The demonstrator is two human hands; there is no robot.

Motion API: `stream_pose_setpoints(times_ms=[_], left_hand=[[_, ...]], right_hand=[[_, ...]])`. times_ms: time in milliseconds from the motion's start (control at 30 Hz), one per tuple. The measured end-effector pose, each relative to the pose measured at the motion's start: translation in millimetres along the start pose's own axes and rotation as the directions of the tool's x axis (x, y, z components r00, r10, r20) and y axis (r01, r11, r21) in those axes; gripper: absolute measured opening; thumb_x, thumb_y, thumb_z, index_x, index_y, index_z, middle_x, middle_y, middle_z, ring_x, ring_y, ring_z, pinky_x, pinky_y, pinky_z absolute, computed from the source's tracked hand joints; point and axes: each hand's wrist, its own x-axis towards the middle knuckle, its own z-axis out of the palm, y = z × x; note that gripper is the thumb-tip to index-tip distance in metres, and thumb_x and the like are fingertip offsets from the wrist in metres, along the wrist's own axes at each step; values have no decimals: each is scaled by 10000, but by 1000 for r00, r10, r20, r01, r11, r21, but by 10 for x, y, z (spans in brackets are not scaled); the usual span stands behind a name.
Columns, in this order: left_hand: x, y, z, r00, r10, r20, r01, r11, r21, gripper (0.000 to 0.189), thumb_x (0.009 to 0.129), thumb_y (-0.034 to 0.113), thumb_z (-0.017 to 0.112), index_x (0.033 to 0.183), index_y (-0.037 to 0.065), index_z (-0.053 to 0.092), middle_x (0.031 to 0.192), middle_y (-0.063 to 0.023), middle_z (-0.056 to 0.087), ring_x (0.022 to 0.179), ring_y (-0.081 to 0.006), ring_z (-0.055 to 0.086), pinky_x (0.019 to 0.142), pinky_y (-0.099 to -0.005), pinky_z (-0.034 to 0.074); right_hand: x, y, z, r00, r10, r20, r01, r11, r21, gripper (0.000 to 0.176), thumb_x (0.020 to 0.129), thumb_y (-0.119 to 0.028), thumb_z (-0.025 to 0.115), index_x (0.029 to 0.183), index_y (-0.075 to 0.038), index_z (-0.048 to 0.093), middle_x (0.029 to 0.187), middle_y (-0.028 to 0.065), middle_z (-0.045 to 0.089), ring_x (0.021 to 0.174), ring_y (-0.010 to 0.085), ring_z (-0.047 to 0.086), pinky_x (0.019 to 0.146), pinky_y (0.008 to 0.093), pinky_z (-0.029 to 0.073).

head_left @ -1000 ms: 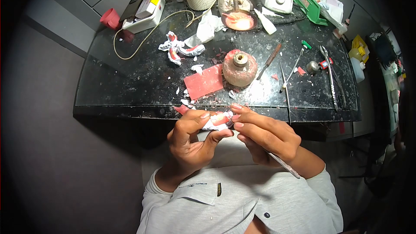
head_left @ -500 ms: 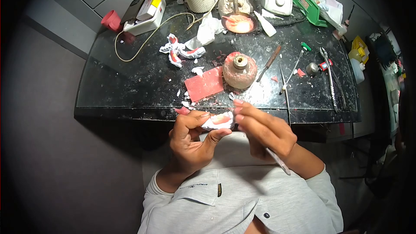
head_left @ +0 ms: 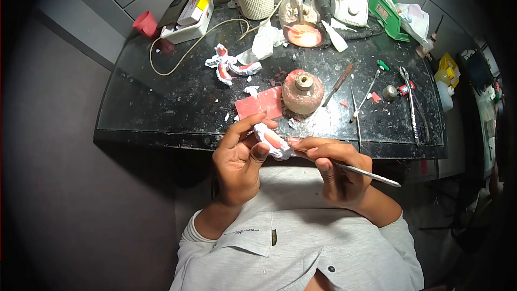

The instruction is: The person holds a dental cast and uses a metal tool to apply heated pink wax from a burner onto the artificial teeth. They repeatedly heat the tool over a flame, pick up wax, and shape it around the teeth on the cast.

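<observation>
Now left hand [head_left: 239, 164] pinches white-and-pink tooth mold [head_left: 273, 142], frame center; right hand [head_left: 336, 170] grips thin metal tool [head_left: 366, 174], tip touching mold.

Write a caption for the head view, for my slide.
Left hand holds a white-and-pink cast; right hand holds a thin metal tool to it, before a cluttered black bench.
</observation>
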Motion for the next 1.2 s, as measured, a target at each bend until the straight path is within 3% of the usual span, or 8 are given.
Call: stream_pose_setpoints(times_ms=[233,433,600,833,900,1033,1100,1200], left_hand=[[1,77,90,989,-137,-49,129,982,-136,474,1003,170,591,1383,-62,429,1260,-234,590,956,-170,658,734,-262,566],[3,97,45,983,-169,70,179,967,-183,548,1028,163,541,1485,-49,327,1402,-260,495,1003,-163,644,693,-250,558],[10,212,70,959,-189,210,223,962,-154,641,1012,144,567,1535,-41,245,1513,-250,383,1238,-200,526,924,-280,478],[15,204,43,942,-203,266,252,953,-168,636,1031,193,533,1542,-33,230,1507,-260,395,1407,-247,376,966,-270,451],[7,179,33,937,-234,259,294,930,-222,592,1043,211,504,1523,-39,265,1500,-265,399,1252,-233,533,878,-267,502],[15,141,5,915,-233,328,356,849,-390,538,1052,212,474,1490,-54,309,1491,-274,403,989,-193,629,739,-276,545],[0,152,61,937,-276,214,336,876,-346,518,1048,238,467,1440,-87,373,1396,-343,474,751,-157,632,588,-264,547],[-21,165,49,916,-344,206,398,847,-353,530,1052,239,459,1432,-117,362,1298,-317,547,748,-159,623,588,-266,551]], right_hand=[[-11,10,42,999,-43,21,44,998,-47,153,960,16,589,1107,52,566,1130,233,694,943,285,737,776,320,600],[-14,9,32,996,-76,45,79,994,-79,159,956,-2,608,1104,45,575,1127,229,700,859,262,753,734,315,610],[-23,-18,-4,996,-59,67,66,992,-112,158,954,-11,615,1103,38,590,1122,229,701,880,271,750,731,318,609],[40,-25,-62,995,-96,0,95,992,-80,146,954,-37,632,1088,18,617,1106,223,708,950,292,732,766,334,598],[38,-29,-86,998,-70,7,70,991,-114,163,942,-24,643,1097,24,627,1103,215,712,969,304,730,801,351,598],[58,65,-75,993,-113,35,117,986,-118,194,925,-8,656,1114,32,635,1105,211,713,995,317,725,827,368,598],[64,73,-67,994,-98,45,102,991,-88,211,910,16,660,1120,40,642,1114,220,707,1015,329,717,850,377,595],[65,73,-58,998,-55,39,58,995,-79,217,898,33,663,1115,40,646,1114,211,709,1018,321,718,860,369,592]])
